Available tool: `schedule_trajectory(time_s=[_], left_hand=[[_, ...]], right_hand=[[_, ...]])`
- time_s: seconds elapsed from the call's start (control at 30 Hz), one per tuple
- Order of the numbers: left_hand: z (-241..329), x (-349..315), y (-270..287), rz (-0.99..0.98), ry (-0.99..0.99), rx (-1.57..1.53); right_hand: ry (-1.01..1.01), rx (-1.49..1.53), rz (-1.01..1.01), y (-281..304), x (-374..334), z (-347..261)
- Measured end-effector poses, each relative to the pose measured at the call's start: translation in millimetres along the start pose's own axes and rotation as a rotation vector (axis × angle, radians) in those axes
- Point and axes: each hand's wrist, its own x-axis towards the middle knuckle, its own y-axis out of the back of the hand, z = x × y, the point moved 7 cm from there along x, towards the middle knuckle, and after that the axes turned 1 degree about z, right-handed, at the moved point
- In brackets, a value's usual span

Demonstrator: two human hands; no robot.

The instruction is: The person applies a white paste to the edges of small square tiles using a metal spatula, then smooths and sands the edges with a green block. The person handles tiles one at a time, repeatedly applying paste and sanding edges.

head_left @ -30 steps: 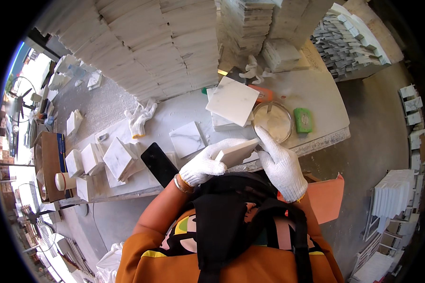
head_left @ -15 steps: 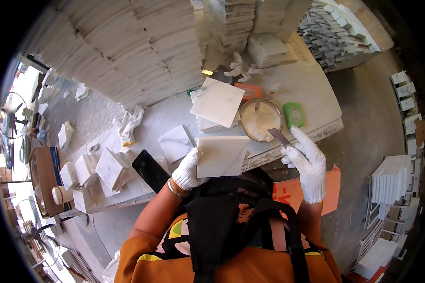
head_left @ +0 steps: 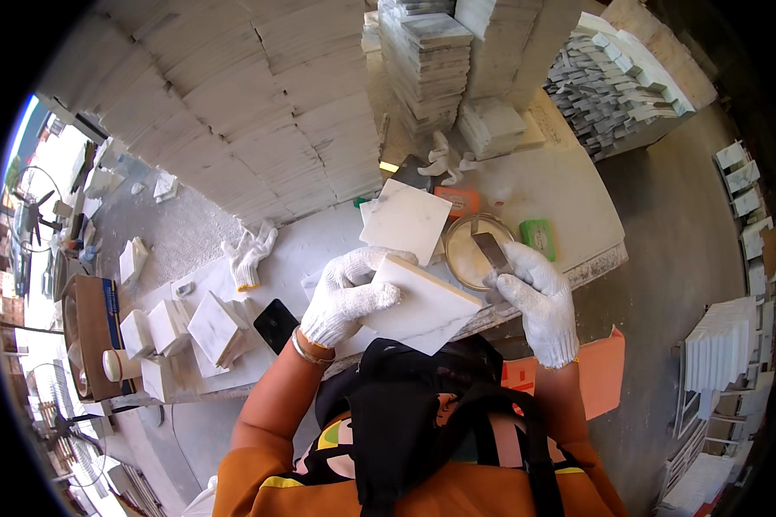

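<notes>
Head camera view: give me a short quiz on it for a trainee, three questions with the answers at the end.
1. Which hand holds the square tile, and which the flat blade?
2. True or false: the black phone lies to the left of the round dish.
3. What is the main colour of the small packet just right of the dish?
A) blue
B) green
C) purple

Key:
1. The left hand holds the tile; the right hand holds the blade.
2. True.
3. B
</notes>
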Motion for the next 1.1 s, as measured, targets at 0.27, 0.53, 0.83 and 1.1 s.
schedule_trajectory(time_s=[0.27, 0.53, 0.83, 1.1], left_hand=[[52.0, 57.7, -6.1, -0.059, -0.154, 0.076], [50.3, 86.9, 23.4, -0.069, -0.178, 0.274], [35.4, 94.0, 46.3, -0.055, -0.157, 0.191], [36.1, 84.9, 45.8, -0.04, -0.103, 0.202]], right_hand=[[-0.086, 0.314, -0.046, -20.1, 33.4, 8.5], [-0.125, 0.247, -0.058, -29.9, 58.4, 21.4], [-0.108, 0.09, -0.152, -41.6, 75.5, 6.2], [0.07, -0.225, -0.255, -47.7, 88.9, -38.7]])
